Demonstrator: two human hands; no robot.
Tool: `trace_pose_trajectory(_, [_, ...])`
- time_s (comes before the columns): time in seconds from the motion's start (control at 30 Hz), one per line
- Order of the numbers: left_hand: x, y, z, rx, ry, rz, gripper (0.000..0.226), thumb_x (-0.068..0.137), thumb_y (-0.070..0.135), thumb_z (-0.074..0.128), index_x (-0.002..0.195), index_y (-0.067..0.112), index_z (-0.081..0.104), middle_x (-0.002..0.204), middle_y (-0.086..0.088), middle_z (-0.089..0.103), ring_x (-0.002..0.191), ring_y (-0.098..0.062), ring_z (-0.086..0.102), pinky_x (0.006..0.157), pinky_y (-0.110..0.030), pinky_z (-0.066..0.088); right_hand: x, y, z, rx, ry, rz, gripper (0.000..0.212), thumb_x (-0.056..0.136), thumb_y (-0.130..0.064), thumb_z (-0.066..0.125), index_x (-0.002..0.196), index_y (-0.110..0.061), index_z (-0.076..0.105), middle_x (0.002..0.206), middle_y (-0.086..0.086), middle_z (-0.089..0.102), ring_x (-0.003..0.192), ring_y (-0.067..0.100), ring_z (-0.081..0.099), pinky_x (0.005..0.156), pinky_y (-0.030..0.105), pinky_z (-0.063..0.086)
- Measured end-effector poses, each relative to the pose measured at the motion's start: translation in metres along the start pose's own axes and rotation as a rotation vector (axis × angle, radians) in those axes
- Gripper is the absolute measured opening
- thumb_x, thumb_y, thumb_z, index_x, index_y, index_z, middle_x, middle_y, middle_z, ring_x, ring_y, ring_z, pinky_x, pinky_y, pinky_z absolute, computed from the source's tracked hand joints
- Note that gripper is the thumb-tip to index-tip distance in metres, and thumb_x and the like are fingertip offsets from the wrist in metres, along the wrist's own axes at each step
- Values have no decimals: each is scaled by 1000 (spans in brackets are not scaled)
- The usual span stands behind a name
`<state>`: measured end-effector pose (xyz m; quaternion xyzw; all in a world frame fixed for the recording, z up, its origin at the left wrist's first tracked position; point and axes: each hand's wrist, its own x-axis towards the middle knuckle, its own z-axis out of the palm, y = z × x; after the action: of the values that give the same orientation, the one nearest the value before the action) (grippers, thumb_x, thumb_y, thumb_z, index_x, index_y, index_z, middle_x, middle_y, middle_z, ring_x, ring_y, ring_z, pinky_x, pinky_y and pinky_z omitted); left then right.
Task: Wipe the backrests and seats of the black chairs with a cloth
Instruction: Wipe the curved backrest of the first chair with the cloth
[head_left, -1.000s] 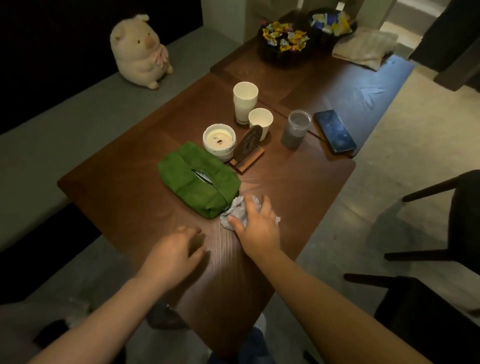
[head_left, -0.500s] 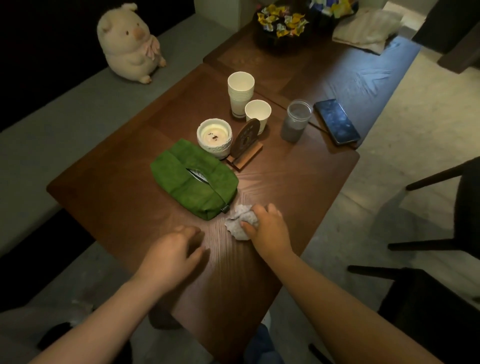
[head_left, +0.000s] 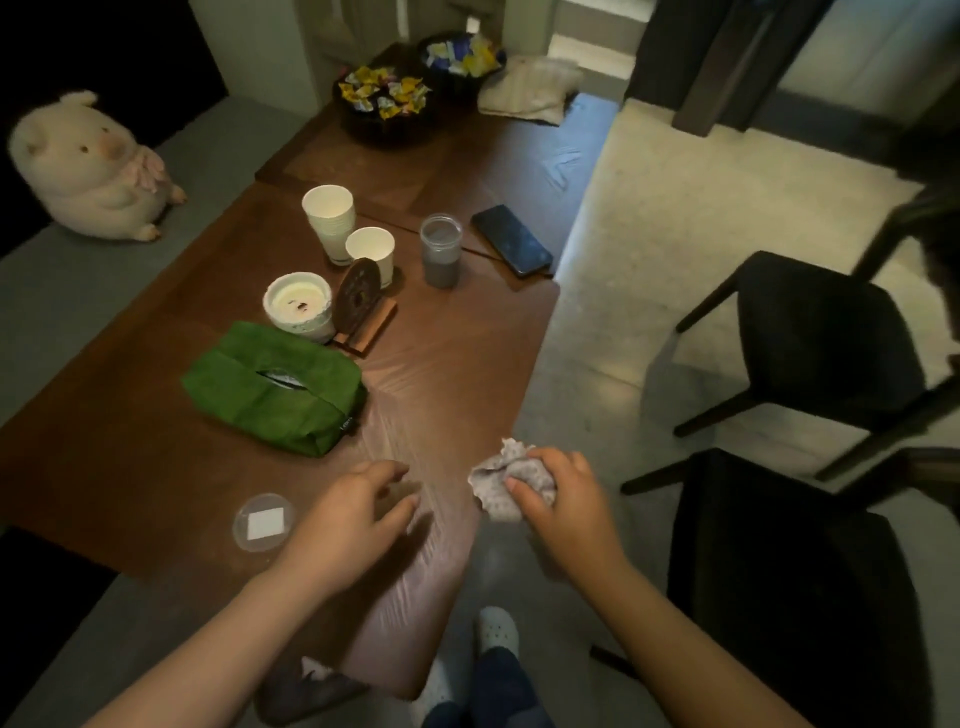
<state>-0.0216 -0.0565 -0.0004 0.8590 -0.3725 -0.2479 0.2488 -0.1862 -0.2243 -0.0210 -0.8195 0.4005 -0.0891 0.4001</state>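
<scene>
Grey dotted cloth bunched in my right hand, fingers curled round it, just off the table edge. Left hand at 9 o'clock, loose-fingered, holding nothing. Near black chair at 4 o'clock, far black chair at 1 o'clock.

Fig. | legible text: none you could read | green tissue cover: small dark side tag bore marks too tiny to make out | round clear lid: showed you a plain white square | dark disc on its stand: markings blurred | sweet wrappers: print unreadable
</scene>
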Motion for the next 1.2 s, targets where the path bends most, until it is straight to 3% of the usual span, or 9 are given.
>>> trace_pose_trajectory(0.1, [-3, 29, 12, -1, -57, 75, 38, 90, 28, 65, 126, 16, 61, 118, 0, 61, 101, -12, 61, 88, -27, 49, -29, 16, -27, 16, 104, 65, 22, 91, -28, 64, 112, -21, 62, 104, -3, 47, 90, 10, 51, 68, 13, 33])
trace_pose_trajectory(0.2, [-6, 52, 22, 45, -119, 114, 38, 93, 31, 61, 129, 21, 58, 121, 3, 59, 103, -10, 59, 88, -27, 49, -57, 31, -50, 44, 166, 151, 24, 93, -31, 62, 116, -24, 60, 111, -5, 48, 95, 8, 52, 73, 6, 35])
trace_pose_trajectory(0.4, [-12, 116, 58, 120, -203, 276, 40, 93, 28, 62, 130, 15, 58, 123, -3, 61, 109, -15, 60, 86, -16, 39, -112, 75, -108, 88, 295, 227, 17, 91, -38, 62, 104, -41, 53, 110, -7, 50, 94, 4, 53, 85, 26, 48])
trace_pose_trajectory(0.53, [-18, 157, 90, 138, -226, 343, 43, 91, 31, 64, 131, 15, 59, 123, -3, 61, 104, -14, 63, 87, -23, 46, -141, 107, -145, 92, 341, 244, 16, 92, -41, 60, 105, -42, 51, 105, -12, 47, 90, 2, 53, 78, 19, 47])
trace_pose_trajectory(0.73, [-46, 229, 159, 172, -245, 375, 51, 88, 46, 60, 128, 17, 60, 124, -3, 62, 104, -15, 64, 86, -30, 50, -193, 178, -205, 97, 417, 293, 17, 92, -40, 60, 107, -33, 56, 104, -9, 48, 89, 4, 53, 79, 27, 52])
trace_pose_trajectory(0.97, [-98, 302, 260, 168, -353, 381, 43, 94, 36, 58, 134, 21, 53, 127, 2, 58, 109, -10, 59, 90, -22, 46, -267, 271, -275, 57, 443, 417, 19, 91, -40, 61, 108, -31, 58, 105, -7, 48, 90, 6, 54, 80, 30, 52])
trace_pose_trajectory(1.2, [-131, 332, 331, 189, -451, 368, 41, 95, 34, 58, 133, 22, 54, 126, 3, 59, 108, -11, 59, 92, -27, 49, -323, 333, -299, 82, 431, 501, 13, 92, -34, 63, 101, -34, 53, 106, -5, 47, 88, 3, 51, 71, 15, 40])
